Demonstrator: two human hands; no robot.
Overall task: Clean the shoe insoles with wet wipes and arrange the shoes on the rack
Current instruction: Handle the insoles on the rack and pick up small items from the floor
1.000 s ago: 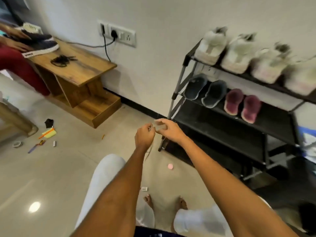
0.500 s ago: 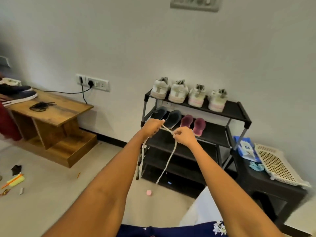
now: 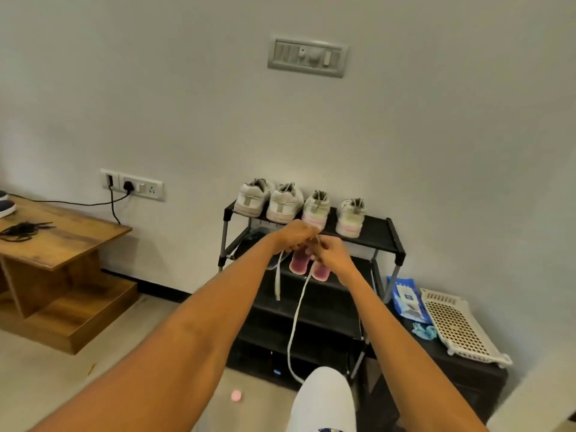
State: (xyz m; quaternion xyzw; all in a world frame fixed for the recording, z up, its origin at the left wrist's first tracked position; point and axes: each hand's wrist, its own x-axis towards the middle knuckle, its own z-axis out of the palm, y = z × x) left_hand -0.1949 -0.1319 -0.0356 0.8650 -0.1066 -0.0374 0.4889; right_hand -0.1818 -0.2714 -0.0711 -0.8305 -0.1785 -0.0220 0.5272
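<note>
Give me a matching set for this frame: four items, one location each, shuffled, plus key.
Items:
1. white sneakers
2. pink insoles
3. wet wipes pack
4. black laces

Places:
A. wooden bench, left
B. top shelf of the rack
C. dark stand right of the rack
D. second shelf, behind the hands

Pairs: 1-B, 2-D, 3-C, 4-A
</note>
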